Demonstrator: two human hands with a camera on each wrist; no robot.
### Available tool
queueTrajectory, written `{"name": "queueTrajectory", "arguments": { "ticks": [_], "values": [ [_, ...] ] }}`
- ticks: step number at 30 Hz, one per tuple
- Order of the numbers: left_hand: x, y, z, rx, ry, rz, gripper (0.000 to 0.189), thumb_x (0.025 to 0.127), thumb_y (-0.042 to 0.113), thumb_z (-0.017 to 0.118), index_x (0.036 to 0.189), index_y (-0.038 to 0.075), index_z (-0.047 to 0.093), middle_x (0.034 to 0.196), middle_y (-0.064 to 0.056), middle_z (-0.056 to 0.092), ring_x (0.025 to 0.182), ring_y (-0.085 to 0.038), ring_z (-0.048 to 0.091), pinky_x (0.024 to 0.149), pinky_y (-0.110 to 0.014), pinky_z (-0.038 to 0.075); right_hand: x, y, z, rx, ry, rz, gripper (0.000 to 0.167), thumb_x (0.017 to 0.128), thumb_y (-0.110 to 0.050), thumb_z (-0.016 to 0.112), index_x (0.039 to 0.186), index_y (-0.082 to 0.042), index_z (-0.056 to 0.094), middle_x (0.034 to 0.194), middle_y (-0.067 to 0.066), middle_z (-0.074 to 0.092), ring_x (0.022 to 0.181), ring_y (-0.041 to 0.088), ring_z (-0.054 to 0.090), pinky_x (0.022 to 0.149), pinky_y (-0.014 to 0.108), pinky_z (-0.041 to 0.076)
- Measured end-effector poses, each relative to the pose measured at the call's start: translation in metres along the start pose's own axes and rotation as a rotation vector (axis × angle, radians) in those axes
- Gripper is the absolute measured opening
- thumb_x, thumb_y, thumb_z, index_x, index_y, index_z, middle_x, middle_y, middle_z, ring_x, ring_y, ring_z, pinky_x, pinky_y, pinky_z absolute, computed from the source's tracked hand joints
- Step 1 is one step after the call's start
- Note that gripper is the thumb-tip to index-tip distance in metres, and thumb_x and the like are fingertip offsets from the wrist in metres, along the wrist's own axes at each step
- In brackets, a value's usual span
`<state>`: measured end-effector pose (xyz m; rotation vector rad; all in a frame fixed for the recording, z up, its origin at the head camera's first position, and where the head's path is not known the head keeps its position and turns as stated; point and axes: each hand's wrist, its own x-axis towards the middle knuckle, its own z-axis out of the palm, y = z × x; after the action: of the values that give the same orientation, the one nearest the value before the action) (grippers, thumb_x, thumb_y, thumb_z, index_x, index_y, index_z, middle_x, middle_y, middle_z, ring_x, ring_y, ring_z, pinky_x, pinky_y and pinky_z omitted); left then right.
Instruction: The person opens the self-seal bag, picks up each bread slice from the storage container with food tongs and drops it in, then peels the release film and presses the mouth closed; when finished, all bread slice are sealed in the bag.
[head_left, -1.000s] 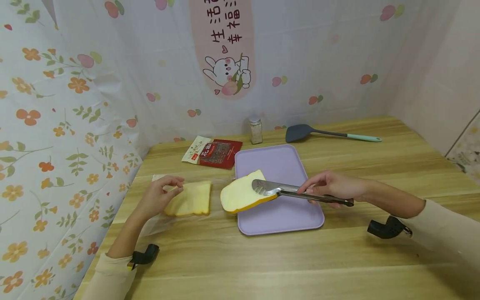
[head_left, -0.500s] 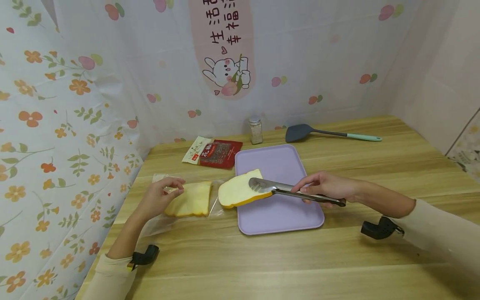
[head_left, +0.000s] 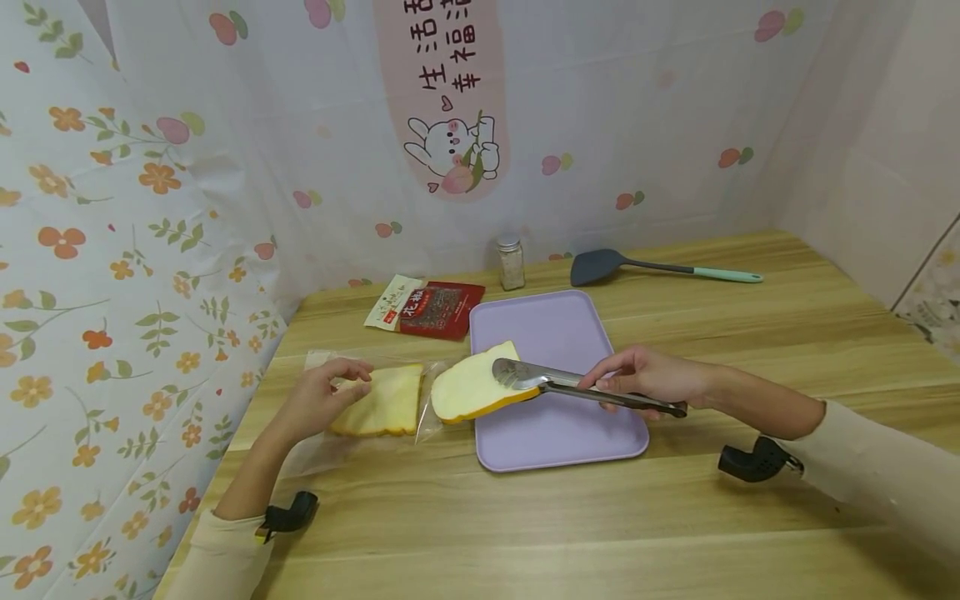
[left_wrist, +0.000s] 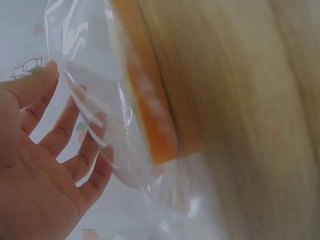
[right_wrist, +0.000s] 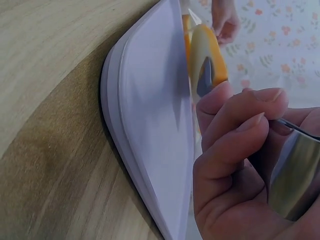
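My left hand (head_left: 318, 400) is at the left, over a clear plastic bag (head_left: 427, 421) lying on the table. In the left wrist view its thumb and forefinger pinch the bag's edge, the other fingers spread behind the film. A bread slice (head_left: 386, 400) with an orange-brown crust lies inside the bag. My right hand (head_left: 648, 379) grips metal tongs (head_left: 558, 375) around their arms. The tongs' jaws clamp another bread slice (head_left: 468, 387), tilted above the left edge of a lilac tray (head_left: 555, 437), close to the bag. The lower jaw is hidden under the slice.
Behind the tray stand a glass seasoning jar (head_left: 512, 262) and a red-and-white spice packet (head_left: 427, 307) lies beside it. A dark spatula (head_left: 645, 265) with a mint handle lies at the back right. Printed cloth hangs behind and at the left of the wooden table (head_left: 525, 533).
The right hand has moved slightly left, carrying the tongs and their bread slice closer to the bag. My left hand has stayed nearly in place.
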<state>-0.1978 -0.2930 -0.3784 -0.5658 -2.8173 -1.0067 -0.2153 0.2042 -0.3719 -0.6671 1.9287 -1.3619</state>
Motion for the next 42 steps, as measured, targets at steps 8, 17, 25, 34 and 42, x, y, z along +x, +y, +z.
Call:
{"name": "queueTrajectory", "arguments": {
  "ticks": [8,17,25,34,42],
  "values": [
    [0.003,0.008,0.006,-0.004,-0.029,0.090,0.024,0.093,0.018,0.071,0.112,0.004,0.072,0.122,-0.015,0.067,0.118,-0.035,0.058,0.098,-0.058,0.043,0.000,0.001,0.002,-0.006,-0.006,0.001,0.031,0.102,-0.021,0.057,0.126,-0.003,0.064,0.084,0.005,0.063,0.045,0.010,0.044,0.043,0.023,0.041],
    [0.013,0.013,0.019,0.057,-0.031,0.140,0.010,0.091,0.011,0.073,0.098,0.007,0.077,0.118,-0.014,0.069,0.114,-0.037,0.061,0.098,-0.057,0.045,-0.002,0.001,0.003,0.003,-0.002,0.016,0.031,0.103,-0.022,0.056,0.127,-0.005,0.065,0.085,0.006,0.062,0.045,0.010,0.044,0.043,0.022,0.040],
    [0.014,0.016,0.017,0.034,0.005,0.130,0.007,0.090,0.009,0.074,0.095,0.006,0.077,0.117,-0.014,0.069,0.116,-0.037,0.060,0.099,-0.057,0.044,-0.004,0.000,0.002,-0.002,-0.008,0.013,0.031,0.103,-0.021,0.055,0.127,-0.004,0.064,0.085,0.006,0.062,0.046,0.010,0.044,0.043,0.021,0.040],
    [0.014,0.014,0.011,0.000,0.031,0.110,0.011,0.090,0.011,0.074,0.099,0.005,0.078,0.117,-0.013,0.069,0.116,-0.036,0.059,0.097,-0.056,0.045,-0.018,-0.005,-0.003,-0.031,0.026,-0.015,0.031,0.104,-0.018,0.054,0.127,-0.001,0.063,0.087,0.008,0.061,0.047,0.011,0.043,0.043,0.024,0.043],
    [0.016,0.014,0.011,-0.017,0.045,0.088,0.013,0.091,0.013,0.073,0.100,0.003,0.077,0.119,-0.013,0.068,0.117,-0.035,0.059,0.099,-0.055,0.045,-0.022,-0.008,0.002,-0.077,0.041,0.013,0.028,0.103,-0.019,0.056,0.125,-0.005,0.066,0.087,0.010,0.062,0.049,0.012,0.045,0.042,0.024,0.042]
  ]
}}
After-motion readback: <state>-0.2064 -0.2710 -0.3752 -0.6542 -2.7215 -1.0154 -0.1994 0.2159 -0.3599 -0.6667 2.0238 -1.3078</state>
